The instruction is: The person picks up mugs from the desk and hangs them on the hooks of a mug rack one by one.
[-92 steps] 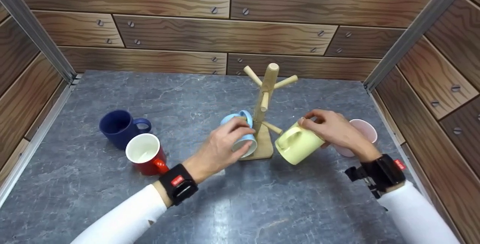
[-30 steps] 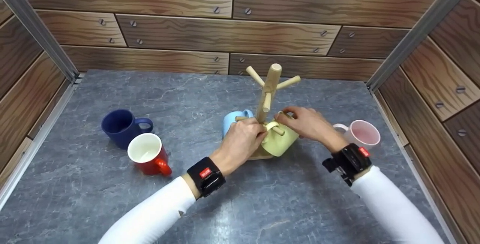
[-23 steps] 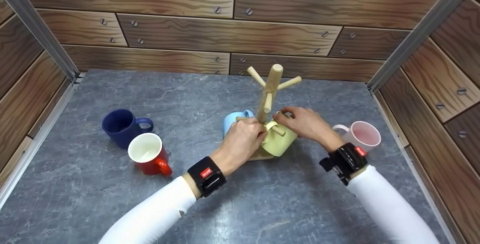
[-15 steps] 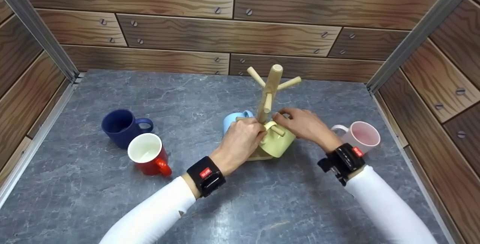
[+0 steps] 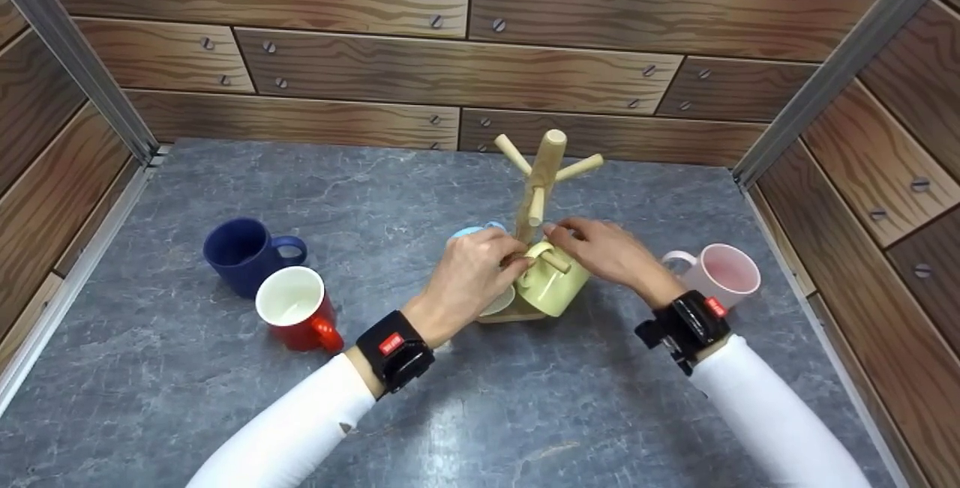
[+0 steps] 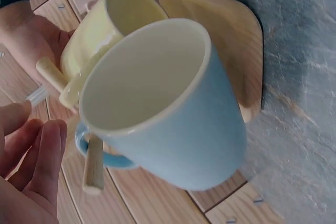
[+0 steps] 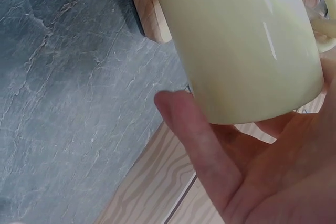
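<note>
A wooden mug tree (image 5: 546, 162) stands on the table, its upper pegs bare. The yellow mug (image 5: 556, 291) hangs tilted by its handle on a lower front peg. My right hand (image 5: 609, 251) holds this mug near its bottom end, fingers around the base in the right wrist view. The light blue mug (image 6: 205, 129) hangs on another lower peg, mostly hidden by my left hand in the head view. My left hand (image 5: 466, 272) is beside the yellow mug's handle; the left wrist view shows its fingers (image 6: 50, 150) loosely bent, apart from both mugs.
A dark blue mug (image 5: 238, 267) and a red mug (image 5: 292, 327) with a white inside stand upright at the left. A pink mug (image 5: 716, 278) stands at the right, behind my right wrist. Wood-patterned walls (image 5: 360, 68) enclose the grey table (image 5: 360, 196).
The yellow mug has come left from beside the tree onto a lower peg, carried by my right hand. My left hand moved to its handle, then just now drew back slightly left.
</note>
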A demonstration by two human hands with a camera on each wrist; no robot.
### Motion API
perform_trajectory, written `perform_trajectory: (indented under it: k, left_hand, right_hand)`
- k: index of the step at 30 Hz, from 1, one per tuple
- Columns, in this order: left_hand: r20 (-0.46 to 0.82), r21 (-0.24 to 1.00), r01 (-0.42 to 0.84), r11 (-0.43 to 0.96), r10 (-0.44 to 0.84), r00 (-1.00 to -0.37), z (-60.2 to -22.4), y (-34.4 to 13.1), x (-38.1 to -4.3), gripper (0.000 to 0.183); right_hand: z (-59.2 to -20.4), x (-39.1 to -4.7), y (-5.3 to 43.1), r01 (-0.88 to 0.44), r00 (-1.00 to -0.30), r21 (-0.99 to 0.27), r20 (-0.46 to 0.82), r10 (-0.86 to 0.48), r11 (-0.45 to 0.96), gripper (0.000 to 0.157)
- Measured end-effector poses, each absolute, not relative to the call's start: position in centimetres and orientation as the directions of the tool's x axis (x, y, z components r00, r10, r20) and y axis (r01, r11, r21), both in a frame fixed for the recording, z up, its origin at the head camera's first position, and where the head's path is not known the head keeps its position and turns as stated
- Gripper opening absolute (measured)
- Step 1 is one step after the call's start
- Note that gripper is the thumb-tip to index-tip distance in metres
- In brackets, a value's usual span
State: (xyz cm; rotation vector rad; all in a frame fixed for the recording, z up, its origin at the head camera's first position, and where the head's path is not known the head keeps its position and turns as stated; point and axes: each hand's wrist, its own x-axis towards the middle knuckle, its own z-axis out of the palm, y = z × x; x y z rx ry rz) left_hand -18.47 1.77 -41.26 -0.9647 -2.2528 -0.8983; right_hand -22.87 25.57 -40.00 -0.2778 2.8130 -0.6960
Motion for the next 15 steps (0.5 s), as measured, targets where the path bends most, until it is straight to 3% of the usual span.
perform_trajectory:
  k: [6,15]
  left_hand:
    - [0.683,0.358,0.791,0.496,0.438,-0.584,-40.6,0.6,-18.8,0.021]
    - [0.747,0.359,0.834,0.419,0.407,-0.526,-38.5,-0.9,-19.1,0.039]
  right_hand:
    - [-39.9,-22.6,26.0,-0.107,-0.963,-0.481,-0.169,-0.212,0.87,0.082]
    - [-38.6,-22.4,27.9,-0.144,-0.978,-0.505,-0.056,-0.199,0.851,0.08]
